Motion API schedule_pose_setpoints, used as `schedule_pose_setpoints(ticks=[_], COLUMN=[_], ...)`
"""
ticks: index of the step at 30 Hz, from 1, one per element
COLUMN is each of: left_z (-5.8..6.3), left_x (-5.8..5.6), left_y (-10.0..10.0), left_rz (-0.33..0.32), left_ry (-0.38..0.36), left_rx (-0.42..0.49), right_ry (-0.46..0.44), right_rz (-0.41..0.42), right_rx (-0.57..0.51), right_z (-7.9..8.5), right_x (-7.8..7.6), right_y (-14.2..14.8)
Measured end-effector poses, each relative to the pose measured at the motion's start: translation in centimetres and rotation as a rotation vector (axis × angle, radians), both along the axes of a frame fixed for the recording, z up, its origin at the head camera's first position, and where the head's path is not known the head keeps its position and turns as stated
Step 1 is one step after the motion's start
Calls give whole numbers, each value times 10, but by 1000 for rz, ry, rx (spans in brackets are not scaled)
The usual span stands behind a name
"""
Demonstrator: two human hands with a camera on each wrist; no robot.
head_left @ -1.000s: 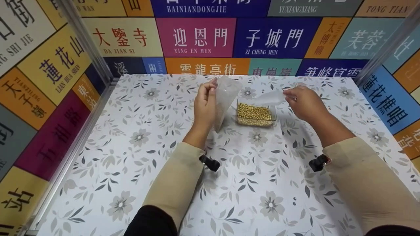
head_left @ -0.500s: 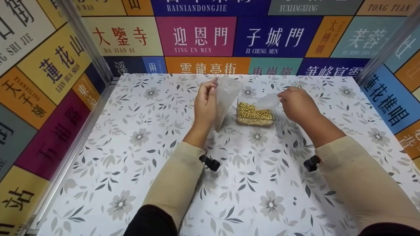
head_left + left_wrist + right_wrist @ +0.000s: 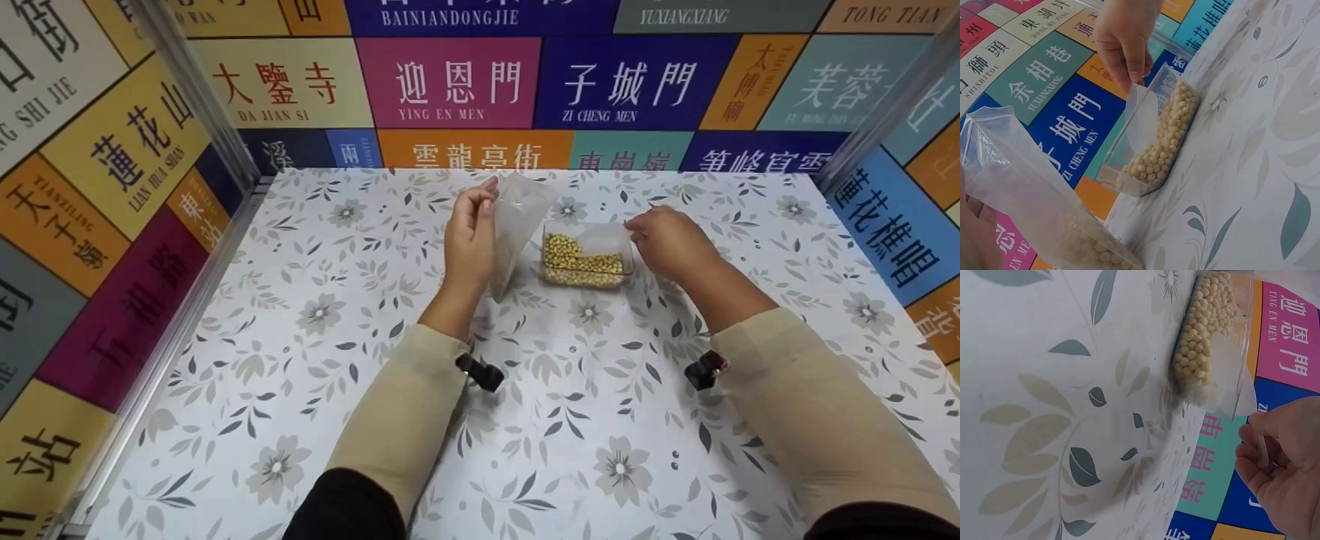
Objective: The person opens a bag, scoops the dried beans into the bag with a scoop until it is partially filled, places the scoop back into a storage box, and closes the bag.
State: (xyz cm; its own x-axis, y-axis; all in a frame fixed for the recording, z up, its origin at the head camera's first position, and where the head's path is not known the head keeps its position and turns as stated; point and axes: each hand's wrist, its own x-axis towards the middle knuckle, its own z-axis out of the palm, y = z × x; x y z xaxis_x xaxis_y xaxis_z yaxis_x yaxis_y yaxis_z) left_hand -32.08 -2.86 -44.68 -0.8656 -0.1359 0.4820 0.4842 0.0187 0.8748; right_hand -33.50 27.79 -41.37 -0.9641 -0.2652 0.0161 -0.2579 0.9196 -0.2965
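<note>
A clear rectangular container (image 3: pixel 1166 79) stands on the table, partly filled with pale yellow soybeans (image 3: pixel 562 247). My right hand (image 3: pixel 671 244), at its right end, pinches the handle of a translucent white scoop (image 3: pixel 604 238). The scoop's blade is down inside the container, against the beans at the far right side. To the container's left, my left hand (image 3: pixel 469 240) holds a translucent plastic bag (image 3: pixel 516 217) upright. More soybeans (image 3: pixel 1106 256) lie at the bottom of this bag in the left wrist view. The bag hides part of the left fingers.
Floral-patterned cloth covers the table (image 3: pixel 540 435). Panels with printed signs (image 3: pixel 450 82) stand along the back and both sides, with metal posts (image 3: pixel 217 135) at the corners. A black wrist device (image 3: pixel 480 373) sits on each sleeve.
My right hand has moved left and slightly down, bringing the scoop from the container's right rim down into the beans. The left hand and the bag have stayed put.
</note>
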Motion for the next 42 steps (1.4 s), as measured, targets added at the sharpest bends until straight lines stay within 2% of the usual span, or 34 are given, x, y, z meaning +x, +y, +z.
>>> schedule_pose_setpoints(ticks=[12, 18, 20, 27, 34, 42], left_z=[-1, 0, 1, -1, 0, -1], left_x=[-1, 0, 1, 1, 1, 0], left_y=[2, 2, 2, 1, 1, 1], left_rz=[13, 25, 24, 17, 17, 13], left_ry=[-24, -35, -35, -18, -30, -49], left_rx=[2, -15, -15, -25, -24, -17], right_ry=[-72, -181, -193, -150, -98, -79], right_rz=[18, -19, -27, -45, -54, -75], right_rx=[-78, -140, -156, -163, -172, -260], right_z=[-12, -17, -18, -23, -28, -34], right_x=[-5, -3, -3, -4, -5, -1], right_y=[-4, -13, -15, -19, -21, -18])
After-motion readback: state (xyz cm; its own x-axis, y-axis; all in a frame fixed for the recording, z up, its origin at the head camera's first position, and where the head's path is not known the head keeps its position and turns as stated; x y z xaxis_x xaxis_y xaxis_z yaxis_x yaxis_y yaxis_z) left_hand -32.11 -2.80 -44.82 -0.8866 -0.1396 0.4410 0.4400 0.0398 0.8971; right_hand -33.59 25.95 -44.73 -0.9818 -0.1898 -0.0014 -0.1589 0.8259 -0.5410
